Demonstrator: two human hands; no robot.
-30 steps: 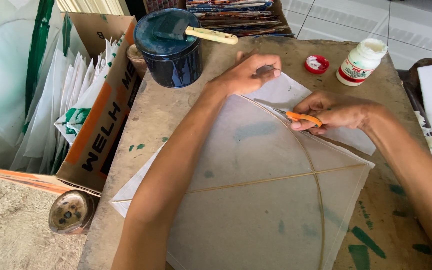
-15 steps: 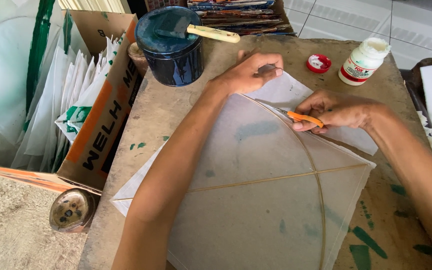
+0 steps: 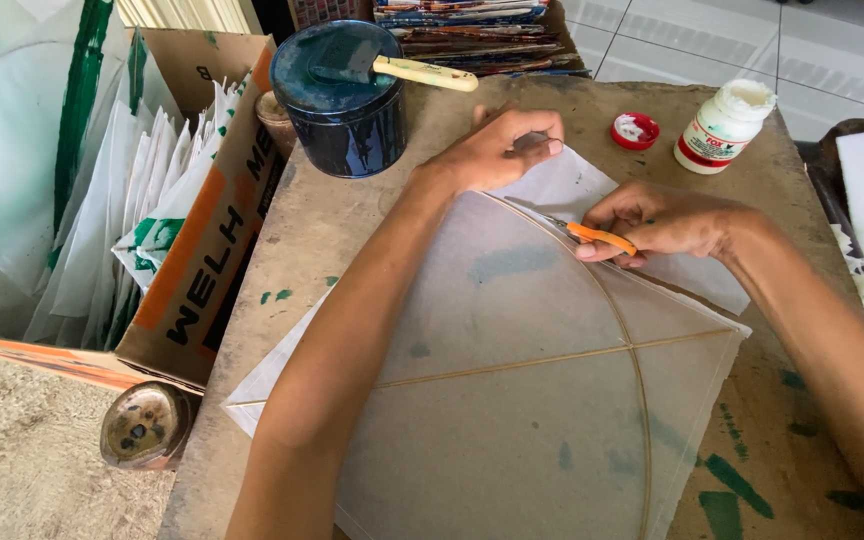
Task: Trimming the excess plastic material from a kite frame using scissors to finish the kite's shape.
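Bench [image 3: 352, 240]: a worn brown board, scuffed, with green paint smears near its right front corner. Pale tiled floor showed beyond the far edge; rough concrete lay at lower left.

A translucent paper kite [image 3: 512, 400] lay flat on the bench, close to the person, filling most of the near half. Its thin spine stick ran from the far tip, under the hands, toward the near edge, so the long axis pointed away from the person; a second stick crossed it, and a bowed one curved over the far part.

Left hand [image 3: 497, 150] pressed down at the kite's far tip, fingers curled onto the paper fold. Right hand [image 3: 667, 220] rested just beside it, fingers closed around a small orange-handled cutter [image 3: 597, 237], its blade end pointing left at the bowed stick.

Beyond the hands:
- dark blue tin [image 3: 342, 105] with a cream-handled brush [image 3: 402, 70] lying across the top;
- white glue bottle [image 3: 724, 125], its red cap [image 3: 636, 131] lying apart;
- cardboard box [image 3: 207, 250] of folded white-and-green paper, off the left edge.
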